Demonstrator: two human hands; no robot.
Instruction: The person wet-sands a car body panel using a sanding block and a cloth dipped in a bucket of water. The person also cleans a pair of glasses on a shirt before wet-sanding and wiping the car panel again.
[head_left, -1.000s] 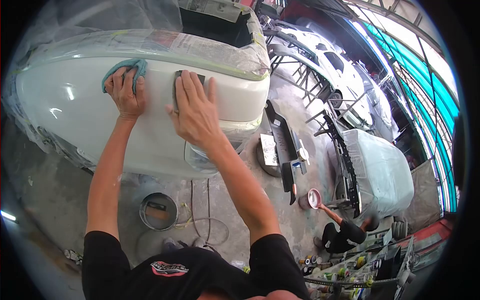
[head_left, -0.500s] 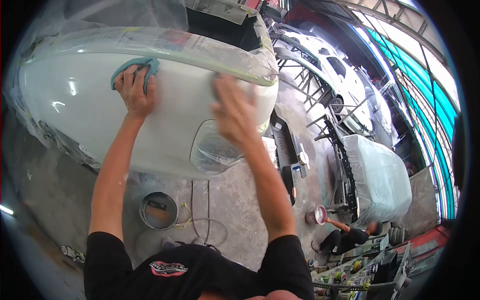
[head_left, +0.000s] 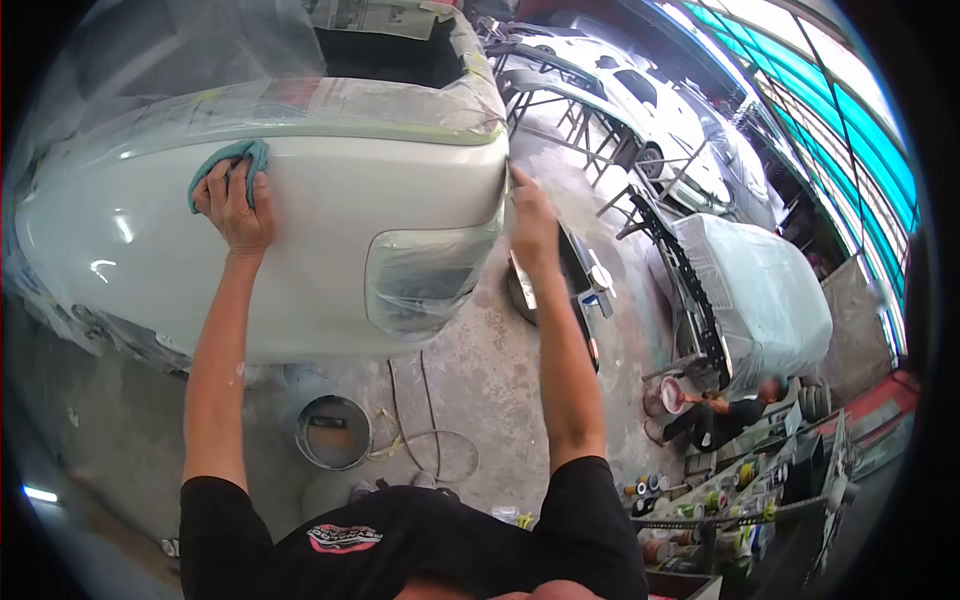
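Observation:
A white car body panel [head_left: 320,200] stretches across the left and middle, with plastic and paper masking [head_left: 370,105] along its upper edge. My left hand [head_left: 238,212] presses a teal cloth [head_left: 222,158] against the panel, its fingers bent over the cloth. At the panel's right end is my right hand [head_left: 535,225], fingertips against the edge. Its fingers are closed around something thin and dark that I cannot make out. Below the edge, clear film [head_left: 425,280] covers a lamp-shaped area.
A bucket [head_left: 335,432] and a hose [head_left: 430,435] are on the concrete floor below the panel. To the right, a person [head_left: 735,415] crouches by a pinkish pail [head_left: 665,395]. A plastic-wrapped part [head_left: 755,290], metal stands and a white car [head_left: 640,105] lie beyond.
My right hand has moved from the panel's upper face rightward to its end edge. My left hand stays on the cloth. The view has shifted; the crouching person's arm is drawn in.

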